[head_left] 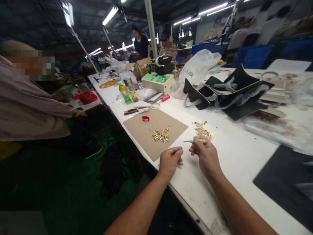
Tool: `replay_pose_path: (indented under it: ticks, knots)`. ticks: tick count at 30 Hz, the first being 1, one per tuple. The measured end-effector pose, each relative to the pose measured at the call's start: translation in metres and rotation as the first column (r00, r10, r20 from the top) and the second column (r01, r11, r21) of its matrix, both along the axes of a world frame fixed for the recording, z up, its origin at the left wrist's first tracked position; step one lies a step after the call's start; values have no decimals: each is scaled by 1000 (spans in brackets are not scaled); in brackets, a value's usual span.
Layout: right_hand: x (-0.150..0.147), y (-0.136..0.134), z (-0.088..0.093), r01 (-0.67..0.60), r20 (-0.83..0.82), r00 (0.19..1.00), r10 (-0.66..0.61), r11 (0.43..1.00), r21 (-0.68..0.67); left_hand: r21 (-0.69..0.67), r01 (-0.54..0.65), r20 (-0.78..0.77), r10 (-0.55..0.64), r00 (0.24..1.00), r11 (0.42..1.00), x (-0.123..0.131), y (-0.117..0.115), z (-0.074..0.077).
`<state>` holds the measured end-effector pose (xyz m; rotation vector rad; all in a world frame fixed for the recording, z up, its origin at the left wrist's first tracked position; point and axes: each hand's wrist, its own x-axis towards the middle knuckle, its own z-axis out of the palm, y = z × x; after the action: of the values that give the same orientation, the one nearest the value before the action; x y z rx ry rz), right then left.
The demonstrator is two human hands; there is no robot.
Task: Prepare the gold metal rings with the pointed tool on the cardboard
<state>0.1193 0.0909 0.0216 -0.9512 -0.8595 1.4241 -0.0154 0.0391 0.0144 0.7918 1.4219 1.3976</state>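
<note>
Tool [195, 141] in right hand [204, 156]; ring [180, 148] in left hand [170, 162].

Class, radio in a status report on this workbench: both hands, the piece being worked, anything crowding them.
Left hand pinching a small gold fitting. Right hand gripping a thin tool, tip toward the fitting. Gold hardware piles on cardboard sheet and on table, beyond both hands.

Red tape roll [145, 118], green bottle [125, 93], white plastic bag [199, 67]

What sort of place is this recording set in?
Most likely a factory assembly floor for bags or accessories: a long white worktable under strip lights, piles of small gold metal fittings, stacked black cut panels, and other workers along the line.
</note>
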Motion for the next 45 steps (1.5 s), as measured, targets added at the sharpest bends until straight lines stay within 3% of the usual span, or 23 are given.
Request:
replay_pose_path:
  ticks: [7,13,19,33,40,45]
  knots:
    - [9,-7,14,-91,378,926,7,974,207,81,-8,-87,16,996,997,2,-1,-2]
    - [6,-9,14,-81,520,851,-71,961,263,109,5,-106,6,994,994,3,-1,-4]
    - [6,-8,13,-72,579,809,-105,959,275,132,34,-95,-21,995,991,1,1,-11]
    - [5,-8,12,-96,595,798,-98,953,286,143,52,-126,-34,991,988,2,1,-12]
    - [6,-8,14,-232,711,692,-126,894,384,207,44,-324,26,946,977,6,-4,-16]
    - [10,-1,9,-182,521,849,87,974,133,209,27,-327,44,944,978,8,-6,-18]
